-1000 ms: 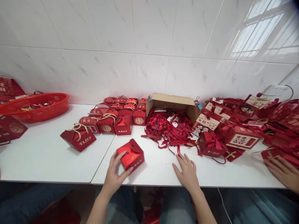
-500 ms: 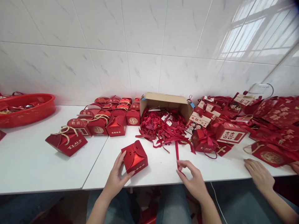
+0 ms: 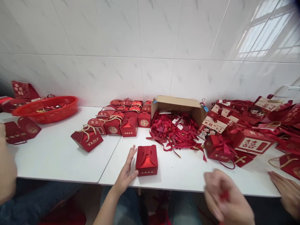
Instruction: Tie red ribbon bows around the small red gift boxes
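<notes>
A small glossy red gift box (image 3: pixel 147 161) with a curved flap lid stands on the white table (image 3: pixel 58 156) near its front edge. My left hand (image 3: pixel 126 173) is open, its fingers stretched flat against the box's left side. My right hand (image 3: pixel 225 200) is raised off the table at the lower right and blurred by motion. Its fingers are curled around a bit of red ribbon (image 3: pixel 223 196).
A tipped cardboard box (image 3: pixel 178 104) spills red ribbons (image 3: pixel 175 132). Several closed red gift boxes (image 3: pixel 127 120) stand in rows behind, and more are piled at the right (image 3: pixel 248 140). A red basket (image 3: pixel 47 109) sits far left. Other people's hands show at right (image 3: pixel 287 190) and left (image 3: pixel 7 168).
My right hand has pinched a ribbon from the pile and lifted it toward me. My left hand has turned the box square and let go of its grip. The view shifted.
</notes>
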Motion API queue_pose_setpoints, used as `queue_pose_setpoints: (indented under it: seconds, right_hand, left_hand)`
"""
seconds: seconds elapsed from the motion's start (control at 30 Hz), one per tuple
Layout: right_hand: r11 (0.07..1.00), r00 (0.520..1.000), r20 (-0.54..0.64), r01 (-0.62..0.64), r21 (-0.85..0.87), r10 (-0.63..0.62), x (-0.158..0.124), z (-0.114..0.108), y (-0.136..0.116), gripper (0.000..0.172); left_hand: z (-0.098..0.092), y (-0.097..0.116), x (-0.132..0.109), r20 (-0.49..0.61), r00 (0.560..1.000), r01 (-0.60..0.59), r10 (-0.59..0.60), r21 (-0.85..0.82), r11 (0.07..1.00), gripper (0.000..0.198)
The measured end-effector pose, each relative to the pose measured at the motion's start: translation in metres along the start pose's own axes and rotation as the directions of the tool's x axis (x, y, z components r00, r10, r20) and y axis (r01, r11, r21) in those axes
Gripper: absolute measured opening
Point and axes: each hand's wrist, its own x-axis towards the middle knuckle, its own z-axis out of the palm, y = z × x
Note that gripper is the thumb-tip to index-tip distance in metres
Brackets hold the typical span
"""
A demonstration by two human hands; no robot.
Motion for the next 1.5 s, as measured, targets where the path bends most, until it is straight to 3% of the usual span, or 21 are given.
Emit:
queue_pose_setpoints:
  seconds: [0.07,0.17,0.3,0.43,0.8,1.03,1.17,1.3,1.37,1.5]
  right_hand:
    - [0.990,0.979,0.191,-0.091,0.109,0.069,0.043,0.016,0.004,0.033]
    - [0.979,0.943,0.296,-0.184,0.087,0.151,0.090,0.040,0.011,0.030]
    - [0.991,0.969,0.207,-0.129,-0.032,0.133,0.123,0.066,0.025,0.030]
    - [0.983,0.994,0.089,-0.046,-0.177,0.063,0.143,0.077,0.034,0.024]
    - [0.938,0.996,0.086,0.008,-0.346,0.023,0.162,0.082,0.028,0.016]
    - [0.912,0.994,0.111,0.055,-0.407,-0.010,0.164,0.083,0.034,0.016]
    - [0.811,0.985,0.081,0.171,-0.560,-0.152,0.163,0.075,0.030,0.013]
    - [0.718,0.941,0.216,0.338,-0.608,-0.259,0.166,0.071,0.024,0.029]
    - [0.745,0.932,0.277,0.353,-0.566,-0.231,0.167,0.074,0.023,0.026]
    - [0.814,0.923,0.285,0.367,-0.450,-0.259,0.168,0.080,0.023,0.025]
  left_hand:
    - [0.001,0.011,0.007,-0.068,0.998,-0.011,0.011,0.003,1.000,0.049]
    - [0.004,0.026,0.021,-0.075,0.997,-0.003,0.015,0.160,0.987,0.035]
    - [0.008,0.036,0.037,0.000,1.000,-0.027,0.029,0.375,0.926,0.034]
    - [0.012,0.036,0.044,0.002,0.997,-0.069,0.076,0.460,0.885,0.029]
    - [0.015,0.035,0.045,-0.042,0.996,-0.054,0.074,0.360,0.931,0.028]
    - [0.020,0.038,0.052,-0.083,0.993,-0.053,0.089,0.361,0.931,0.014]
    - [0.019,0.043,0.053,-0.124,0.983,-0.074,0.135,0.405,0.911,0.014]
    - [0.019,0.052,0.054,-0.152,0.976,-0.091,0.158,0.376,0.922,0.017]
    - [0.020,0.056,0.055,-0.200,0.965,-0.089,0.170,0.361,0.928,0.017]
    - [0.018,0.061,0.058,-0.321,0.923,-0.099,0.213,0.336,0.937,0.018]
